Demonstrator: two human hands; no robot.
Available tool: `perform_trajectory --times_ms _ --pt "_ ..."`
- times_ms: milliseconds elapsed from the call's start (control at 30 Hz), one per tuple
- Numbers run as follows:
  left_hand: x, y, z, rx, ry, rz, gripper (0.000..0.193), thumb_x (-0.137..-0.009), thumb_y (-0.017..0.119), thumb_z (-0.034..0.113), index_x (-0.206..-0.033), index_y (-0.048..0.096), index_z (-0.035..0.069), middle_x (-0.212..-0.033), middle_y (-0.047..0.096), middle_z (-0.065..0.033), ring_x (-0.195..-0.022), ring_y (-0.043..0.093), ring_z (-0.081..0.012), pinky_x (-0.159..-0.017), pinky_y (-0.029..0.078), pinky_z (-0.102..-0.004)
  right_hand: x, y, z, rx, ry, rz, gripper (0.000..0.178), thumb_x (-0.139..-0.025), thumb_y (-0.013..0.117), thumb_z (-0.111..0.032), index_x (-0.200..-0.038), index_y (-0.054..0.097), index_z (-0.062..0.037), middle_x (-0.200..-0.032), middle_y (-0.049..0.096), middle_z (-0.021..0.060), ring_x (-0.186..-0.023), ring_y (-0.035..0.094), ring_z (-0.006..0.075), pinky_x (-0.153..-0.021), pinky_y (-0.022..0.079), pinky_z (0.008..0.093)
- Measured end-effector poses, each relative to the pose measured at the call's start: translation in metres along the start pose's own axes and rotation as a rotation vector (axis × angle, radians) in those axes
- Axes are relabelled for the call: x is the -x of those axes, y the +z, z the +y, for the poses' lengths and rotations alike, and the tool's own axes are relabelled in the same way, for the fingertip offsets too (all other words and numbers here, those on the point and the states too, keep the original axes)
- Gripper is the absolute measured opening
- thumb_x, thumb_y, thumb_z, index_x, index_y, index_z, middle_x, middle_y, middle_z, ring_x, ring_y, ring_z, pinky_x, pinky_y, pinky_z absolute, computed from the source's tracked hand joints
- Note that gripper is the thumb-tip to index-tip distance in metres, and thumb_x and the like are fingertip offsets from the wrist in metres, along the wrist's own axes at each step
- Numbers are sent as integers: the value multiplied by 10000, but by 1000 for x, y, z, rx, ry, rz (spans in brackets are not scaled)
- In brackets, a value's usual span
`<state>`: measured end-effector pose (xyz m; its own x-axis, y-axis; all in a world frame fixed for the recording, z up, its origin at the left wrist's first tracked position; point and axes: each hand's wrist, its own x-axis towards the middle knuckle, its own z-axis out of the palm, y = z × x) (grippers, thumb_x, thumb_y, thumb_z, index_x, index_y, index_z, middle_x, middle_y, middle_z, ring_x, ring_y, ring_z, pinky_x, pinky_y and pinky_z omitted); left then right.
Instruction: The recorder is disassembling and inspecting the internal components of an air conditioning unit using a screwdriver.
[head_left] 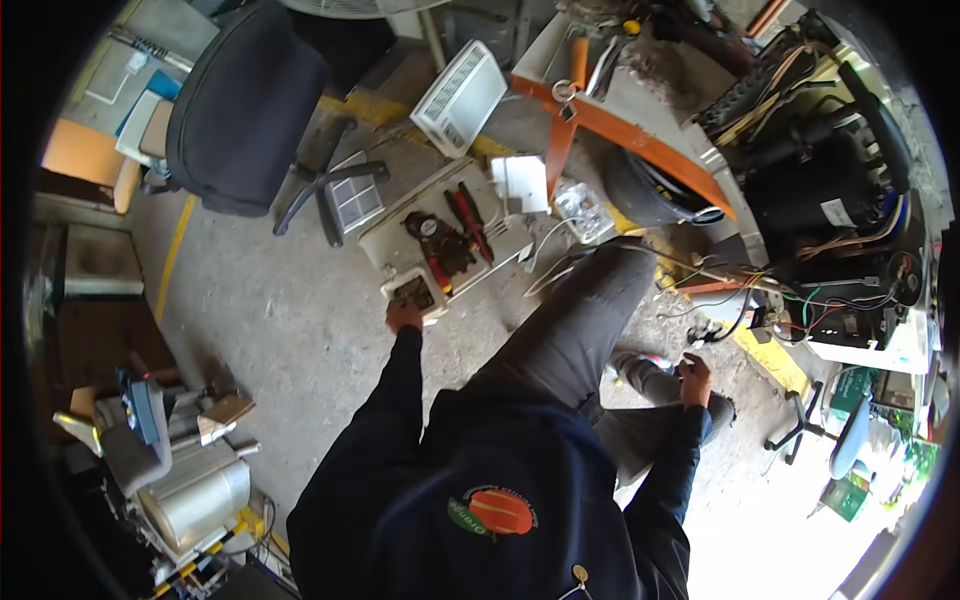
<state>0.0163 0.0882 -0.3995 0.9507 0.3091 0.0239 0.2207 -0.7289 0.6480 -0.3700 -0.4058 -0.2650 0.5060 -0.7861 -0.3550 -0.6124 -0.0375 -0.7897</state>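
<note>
My left hand [404, 316] reaches to the near edge of a small white tray [432, 312] with small dark pieces [412, 292] in it. Its fingers are mostly hidden at the tray. Beyond the tray, a flat pale panel [385, 245] lies on the floor with red-handled pliers [468, 222], a round gauge [428, 228] and a dark clump of tools [450, 252] on it. My right hand [696, 380] is beside my bent right leg, its fingers curled together. What they hold, if anything, is too small to make out.
An orange metal frame [640, 140] stands ahead, near a black round tub [650, 190]. Opened machinery with a black compressor [815, 185] and loose wires is at the right. A white slatted unit [460, 98] and an office chair [245, 110] are at the far left. A metal cylinder [195, 505] lies lower left.
</note>
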Motion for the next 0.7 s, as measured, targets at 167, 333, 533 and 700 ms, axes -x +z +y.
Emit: perform_trajectory --times_ms 167,333,533,700 --pt "-22 1 20 251 170 -59 184 -900 690 228 -980 740 71 -853 746 -126 -737 679 -339 -717 551 -448 -5 5 2 457 51 -106 271 -903 663 -88 -1157 725 -19 -765 712 106 -685 655 189 -663 513 295" --pt "0 -78 315 734 504 -150 173 -894 728 96 -1062 705 65 -912 694 -73 -745 625 -300 -719 530 -407 -3 9 0 599 27 -16 270 -883 685 -108 -1135 729 -19 -742 708 106 -677 656 196 -660 517 312" --pt "-29 -92 508 357 1119 96 132 -891 708 180 -980 737 87 -901 697 -70 -815 631 -311 -756 516 -438 4 10 -8 236 40 -2 253 -889 685 -136 -1108 739 -22 -732 703 114 -671 656 209 -653 518 326" --pt "-63 -27 628 -337 866 -311 315 -878 644 307 -1067 776 93 -1087 764 -116 -1019 707 -358 -810 555 -465 6 10 8 216 6 83 296 -865 701 -181 -1117 742 -31 -723 701 118 -640 631 245 -660 515 361"
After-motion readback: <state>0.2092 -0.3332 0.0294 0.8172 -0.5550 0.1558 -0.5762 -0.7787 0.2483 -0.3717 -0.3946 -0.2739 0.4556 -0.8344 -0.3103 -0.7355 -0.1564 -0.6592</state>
